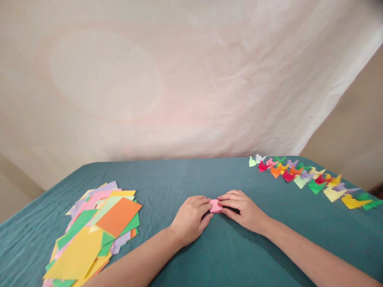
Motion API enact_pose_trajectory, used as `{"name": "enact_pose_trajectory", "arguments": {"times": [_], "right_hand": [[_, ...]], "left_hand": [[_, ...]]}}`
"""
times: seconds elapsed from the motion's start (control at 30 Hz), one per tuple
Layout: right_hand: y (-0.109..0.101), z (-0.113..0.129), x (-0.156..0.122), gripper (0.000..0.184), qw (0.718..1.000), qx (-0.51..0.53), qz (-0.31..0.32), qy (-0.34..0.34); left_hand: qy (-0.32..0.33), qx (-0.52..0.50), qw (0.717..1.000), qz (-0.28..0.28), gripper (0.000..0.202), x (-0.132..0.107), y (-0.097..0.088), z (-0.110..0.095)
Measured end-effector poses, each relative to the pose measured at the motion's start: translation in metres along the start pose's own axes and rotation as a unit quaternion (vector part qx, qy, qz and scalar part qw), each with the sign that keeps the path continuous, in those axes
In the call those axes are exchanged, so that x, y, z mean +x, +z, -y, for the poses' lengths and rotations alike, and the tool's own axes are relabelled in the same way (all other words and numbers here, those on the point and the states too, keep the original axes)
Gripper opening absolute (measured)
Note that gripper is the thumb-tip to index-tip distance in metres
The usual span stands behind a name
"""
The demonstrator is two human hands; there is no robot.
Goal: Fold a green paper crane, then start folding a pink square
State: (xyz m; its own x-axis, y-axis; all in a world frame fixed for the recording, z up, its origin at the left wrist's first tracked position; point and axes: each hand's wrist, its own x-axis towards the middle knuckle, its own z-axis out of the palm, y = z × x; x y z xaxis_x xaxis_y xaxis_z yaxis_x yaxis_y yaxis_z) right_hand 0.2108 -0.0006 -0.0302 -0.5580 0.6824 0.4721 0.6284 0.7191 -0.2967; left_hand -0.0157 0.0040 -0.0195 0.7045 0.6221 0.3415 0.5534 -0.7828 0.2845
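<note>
A small piece of folded pink paper [216, 206] lies at the middle of the table, between both hands. My left hand [193, 218] pinches its left end, with fingertips on top and the thumb at the near edge. From the other side, my right hand [239, 209] grips the right end between thumb and fingers. The fingertips cover both ends of the paper, so only its middle shows.
A loose pile of coloured paper sheets [79, 251] spreads over the left of the teal-covered table [167, 179]. Several folded paper birds [299, 175] stand in rows at the far right. A pale cloth [191, 79] hangs behind the table.
</note>
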Motion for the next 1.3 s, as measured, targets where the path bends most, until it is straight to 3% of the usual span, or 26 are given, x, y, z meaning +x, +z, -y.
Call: {"name": "enact_pose_trajectory", "arguments": {"times": [0.4, 0.83, 1.03, 1.3], "right_hand": [[0.003, -0.002, 0.003, 0.017, 1.0, 0.004, 0.017, -0.026], [0.0, -0.004, 0.022, 0.018, 0.977, 0.179, 0.072, 0.094], [0.004, -0.003, 0.023, 0.016, 0.971, 0.177, 0.068, 0.143], [0.007, -0.003, 0.021, 0.015, 0.968, 0.176, 0.053, 0.17]], "left_hand": [[0.032, 0.027, 0.999, 0.008, 0.023, 0.0, -0.002, -0.003], [0.032, 0.059, 0.996, 0.062, 0.022, -0.002, -0.009, -0.014], [0.016, 0.049, 0.996, 0.071, 0.023, -0.002, -0.012, -0.017], [0.004, 0.125, 0.985, 0.118, 0.036, -0.001, -0.01, -0.031]]}}
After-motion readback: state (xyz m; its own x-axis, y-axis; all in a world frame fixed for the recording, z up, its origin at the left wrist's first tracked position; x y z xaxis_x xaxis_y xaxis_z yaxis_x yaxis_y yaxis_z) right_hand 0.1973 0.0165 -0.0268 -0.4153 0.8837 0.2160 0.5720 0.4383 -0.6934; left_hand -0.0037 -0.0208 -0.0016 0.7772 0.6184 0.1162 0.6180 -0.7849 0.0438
